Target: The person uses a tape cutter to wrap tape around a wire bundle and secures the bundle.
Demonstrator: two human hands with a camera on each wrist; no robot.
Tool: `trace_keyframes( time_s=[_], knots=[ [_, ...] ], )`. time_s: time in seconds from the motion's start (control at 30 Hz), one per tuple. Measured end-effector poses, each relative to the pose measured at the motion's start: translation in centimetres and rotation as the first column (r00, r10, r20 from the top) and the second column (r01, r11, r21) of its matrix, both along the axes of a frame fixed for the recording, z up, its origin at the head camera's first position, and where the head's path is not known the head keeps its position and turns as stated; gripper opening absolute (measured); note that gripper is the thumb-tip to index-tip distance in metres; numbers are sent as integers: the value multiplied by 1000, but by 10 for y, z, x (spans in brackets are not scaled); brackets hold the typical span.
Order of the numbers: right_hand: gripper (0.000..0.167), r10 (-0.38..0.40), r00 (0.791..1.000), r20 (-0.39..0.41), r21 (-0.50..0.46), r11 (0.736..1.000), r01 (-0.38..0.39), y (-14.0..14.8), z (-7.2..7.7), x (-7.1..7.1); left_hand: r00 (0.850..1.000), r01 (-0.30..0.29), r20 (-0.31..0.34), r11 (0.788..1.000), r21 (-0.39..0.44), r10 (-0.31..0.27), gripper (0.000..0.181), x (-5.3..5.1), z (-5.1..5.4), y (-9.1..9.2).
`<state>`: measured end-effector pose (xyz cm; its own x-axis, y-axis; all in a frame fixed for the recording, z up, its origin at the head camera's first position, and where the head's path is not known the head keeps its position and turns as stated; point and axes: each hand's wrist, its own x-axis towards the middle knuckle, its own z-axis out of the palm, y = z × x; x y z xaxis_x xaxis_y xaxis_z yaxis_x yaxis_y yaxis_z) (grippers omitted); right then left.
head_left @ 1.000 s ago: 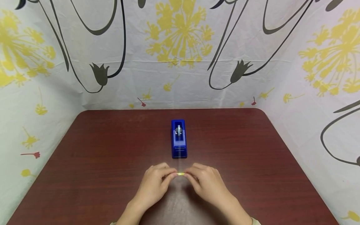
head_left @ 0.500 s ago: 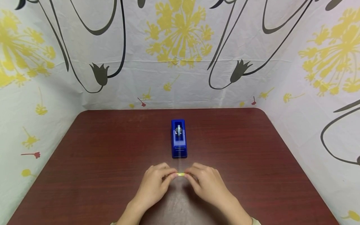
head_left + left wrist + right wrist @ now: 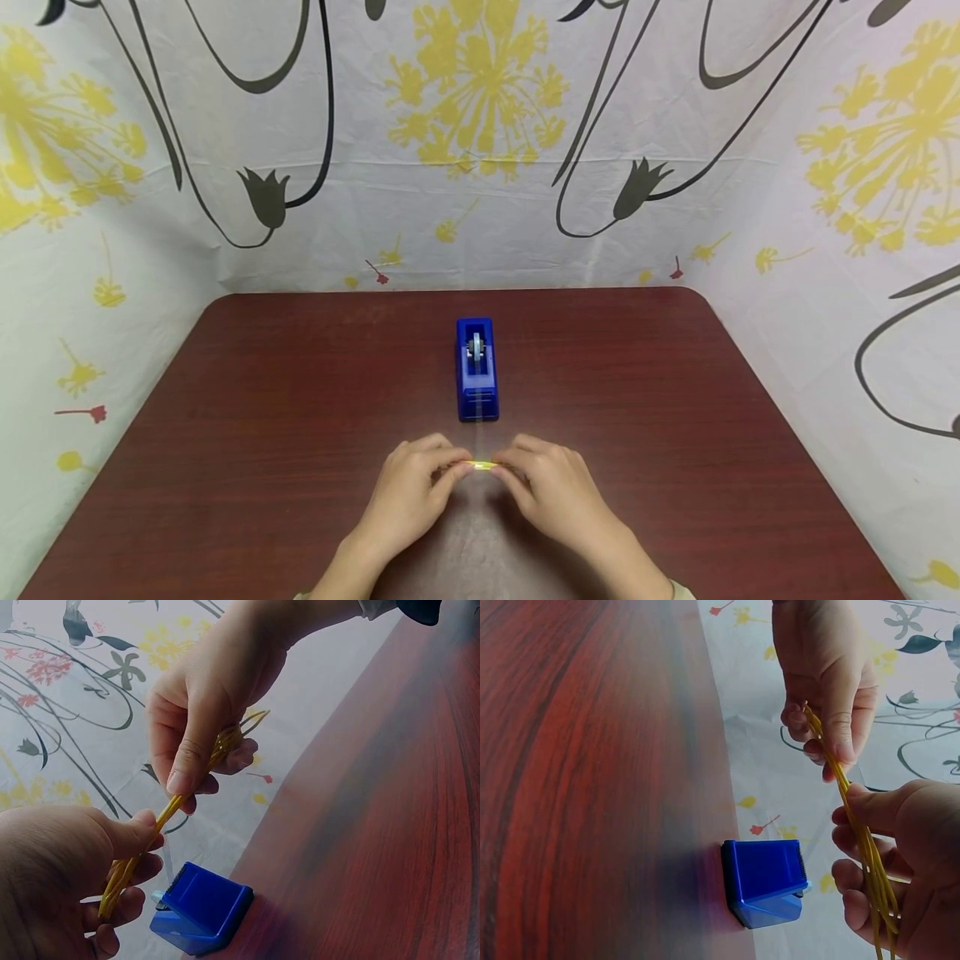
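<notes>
A slim bundle of yellow strands (image 3: 482,465), looped at its ends, is stretched between both hands above the table; I cannot tell whether it is cord or rubber bands. My left hand (image 3: 411,492) pinches one part between thumb and fingers. With thumb and fingertips, my right hand (image 3: 553,492) pinches the other part close by. In the left wrist view the yellow strands (image 3: 166,814) run from one thumb to the other. Loose ends of the yellow strands (image 3: 874,877) lie across the right fingers in the right wrist view. The middle of each grip is covered by the thumbs.
A blue tape dispenser (image 3: 477,371) stands on the dark red wooden table (image 3: 315,375), just beyond the hands. Its serrated edge (image 3: 178,877) shows in the left wrist view. A white patterned sheet (image 3: 337,225) surrounds the table's back and sides.
Slightly more of the yellow bundle shows between the fingertips. Both hands and the tape dispenser keep their places.
</notes>
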<state>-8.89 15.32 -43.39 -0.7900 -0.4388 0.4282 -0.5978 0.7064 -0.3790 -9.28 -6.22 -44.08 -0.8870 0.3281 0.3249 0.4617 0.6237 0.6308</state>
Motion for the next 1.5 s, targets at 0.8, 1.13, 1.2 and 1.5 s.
trace_keyframes(
  time_s=[0.8, 1.13, 1.2, 1.5],
  knots=[
    [12, 14, 1000, -4, 25, 1000, -13, -1, -1, 1, 997, -9, -72, 1000, -1, 9, 10, -3, -5, -2],
    [10, 18, 1000, -24, 6, 1000, -18, -1, -3, 1, 1000, -25, -10, 1000, 3, 25, 10, 0, -2, -2],
    [10, 23, 999, -23, -2, 1000, -23, -1, -3, 1, 1000, -27, 1, 1000, 6, 27, 10, 0, -1, -2],
    [12, 19, 1000, -20, -15, 1000, -19, -1, -4, 1, 1000, -30, 7, 999, 10, 30, 11, 1, -1, -2]
  ],
)
